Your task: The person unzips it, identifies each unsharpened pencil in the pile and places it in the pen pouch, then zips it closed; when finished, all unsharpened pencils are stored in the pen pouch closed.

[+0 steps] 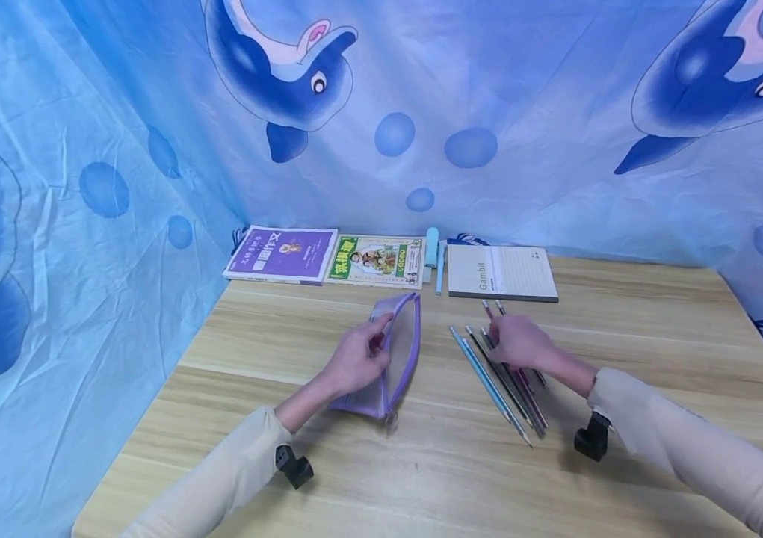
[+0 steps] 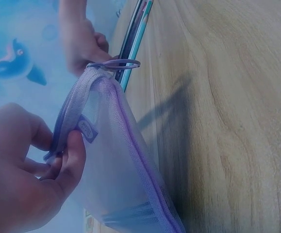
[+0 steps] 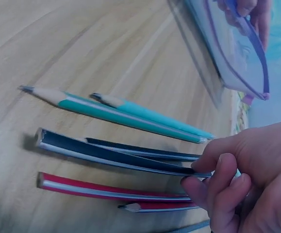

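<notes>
My left hand (image 1: 356, 357) pinches the zippered edge of a purple mesh pencil pouch (image 2: 125, 170), whose mouth gapes on the table. In the left wrist view its wrist loop (image 2: 116, 63) sticks up at the far end. Over a loose bunch of pencils, my right hand (image 1: 521, 342) pinches a black striped pencil (image 3: 106, 155) near one end, between thumb and fingers. A teal pencil (image 3: 125, 119) and a light blue pencil (image 3: 159, 118) lie beside it, and a red striped pencil (image 3: 106, 188) is on the other side. The palm hides several pencil ends.
Along the back of the wooden table (image 1: 253, 359) lie a purple book (image 1: 283, 254), a green-and-yellow booklet (image 1: 377, 260), a light blue pen (image 1: 439, 269) and a Gambit notepad (image 1: 502, 273). A blue dolphin-print curtain (image 1: 542, 90) hangs behind.
</notes>
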{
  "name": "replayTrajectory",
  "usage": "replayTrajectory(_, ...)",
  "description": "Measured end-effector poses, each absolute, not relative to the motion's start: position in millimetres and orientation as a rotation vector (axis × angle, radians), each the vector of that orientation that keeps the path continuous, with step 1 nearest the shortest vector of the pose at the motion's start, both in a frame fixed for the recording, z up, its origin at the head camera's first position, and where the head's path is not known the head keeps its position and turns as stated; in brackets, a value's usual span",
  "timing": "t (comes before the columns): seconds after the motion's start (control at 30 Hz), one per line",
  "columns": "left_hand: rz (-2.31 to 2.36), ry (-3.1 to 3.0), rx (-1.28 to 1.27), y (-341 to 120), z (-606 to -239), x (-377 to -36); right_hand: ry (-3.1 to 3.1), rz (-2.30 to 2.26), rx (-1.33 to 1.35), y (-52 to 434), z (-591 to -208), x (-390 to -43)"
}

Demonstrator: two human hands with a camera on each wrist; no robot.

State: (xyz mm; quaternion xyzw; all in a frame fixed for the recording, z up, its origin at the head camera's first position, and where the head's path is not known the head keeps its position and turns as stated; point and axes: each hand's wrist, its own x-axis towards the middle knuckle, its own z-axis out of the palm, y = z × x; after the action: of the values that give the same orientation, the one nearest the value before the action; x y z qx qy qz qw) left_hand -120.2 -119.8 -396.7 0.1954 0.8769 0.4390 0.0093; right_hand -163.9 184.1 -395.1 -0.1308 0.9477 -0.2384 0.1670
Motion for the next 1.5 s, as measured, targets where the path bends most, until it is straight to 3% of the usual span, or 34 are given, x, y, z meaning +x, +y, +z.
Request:
replayTrajectory(0.5, 1.369, 2.755, 0.602, -120, -395, -119, 2.645, -0.957, -0.331, 174, -373, -172)
replayTrajectory(0.8, 1.363, 2.766, 0.62, -120, -396, -119, 2.487, -1.161, -0.158, 150, -356, -173)
replayTrajectory(1.5, 1.353, 2.778, 0.636, -119, -395, -120, 2.304, -1.606, 0.041, 90, -357, -171)
